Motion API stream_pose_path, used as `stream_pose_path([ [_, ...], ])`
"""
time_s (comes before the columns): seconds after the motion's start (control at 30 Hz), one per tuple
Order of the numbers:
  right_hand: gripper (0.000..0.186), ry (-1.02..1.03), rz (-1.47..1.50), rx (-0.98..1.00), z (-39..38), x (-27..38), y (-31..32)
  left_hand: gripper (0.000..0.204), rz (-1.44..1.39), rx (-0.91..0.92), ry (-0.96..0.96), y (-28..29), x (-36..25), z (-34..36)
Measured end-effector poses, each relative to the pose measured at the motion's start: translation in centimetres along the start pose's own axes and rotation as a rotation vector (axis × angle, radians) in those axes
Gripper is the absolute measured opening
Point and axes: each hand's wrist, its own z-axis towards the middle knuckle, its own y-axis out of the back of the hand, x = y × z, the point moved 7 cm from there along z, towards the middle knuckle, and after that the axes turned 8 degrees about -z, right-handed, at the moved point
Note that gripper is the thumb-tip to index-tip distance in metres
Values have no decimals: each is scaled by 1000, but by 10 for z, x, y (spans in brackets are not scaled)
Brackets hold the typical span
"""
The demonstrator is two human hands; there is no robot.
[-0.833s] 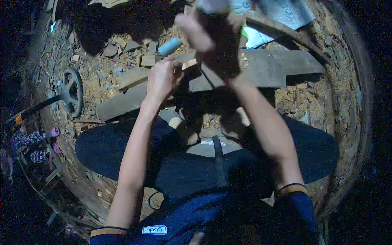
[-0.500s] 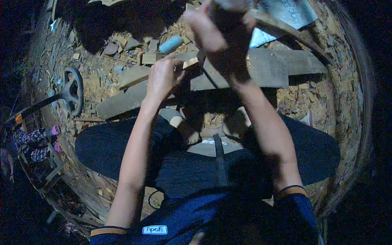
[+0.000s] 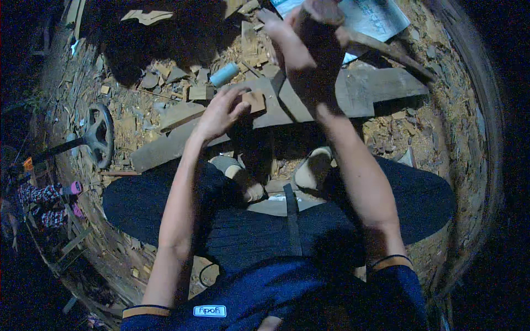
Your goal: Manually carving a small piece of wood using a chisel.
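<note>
My left hand (image 3: 221, 112) is closed at the edge of a small tan wood block (image 3: 254, 101), thumb and fingertips against it, on top of a long grey plank (image 3: 187, 137). Up at the top centre, my right hand (image 3: 295, 47) is raised above the plank and partly in deep shadow. It is closed around a dark, blunt-ended wooden tool (image 3: 324, 12), whose full shape is hidden by the hand and the upper frame edge. Blur hides some of the fingers. Behind the right hand, a brown stick (image 3: 392, 53) slants down toward the plank's right end.
Wood chips and offcuts cover the ground. Beyond the plank are a blue cylinder (image 3: 224, 74), a printed sheet (image 3: 381, 19) and a notched wood piece (image 3: 147, 17). A black steering-wheel-shaped object (image 3: 99, 136) stands at left. My feet (image 3: 313, 169) rest just behind the plank.
The view has shifted slightly, showing more ground at the top. My left hand has lowered and turned, and the block now shows its broad face. The right hand remains raised.
</note>
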Motion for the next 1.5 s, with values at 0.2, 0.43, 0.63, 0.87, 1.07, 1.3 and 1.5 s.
stream_pose_path([
  [0.2, 15, -314, 99, 126, -21, -10, -2, 60, 344, -243, -254, 0, -16, -8],
  [0.43, 14, -357, 136, 135, -23, -14, -6, 41, 326, -67, -133, 5, -31, -2],
  [0.63, 18, -301, 129, 131, -23, -15, -7, 35, 210, 24, -83, 0, -31, -1],
  [0.87, 10, -396, 170, 109, -27, -20, -7, 29, 354, -176, -182, -12, -48, -2],
  [1.07, 17, -328, 143, 94, -23, -23, -1, 30, 302, -205, -242, -7, -42, 6],
  [1.3, 23, -284, 118, 87, -25, -19, -4, 18, 435, -298, -220, -3, -47, 0],
  [1.5, 18, -128, 173, 95, 15, 17, -1, 12, 424, -223, -51, 1, -39, 2],
])
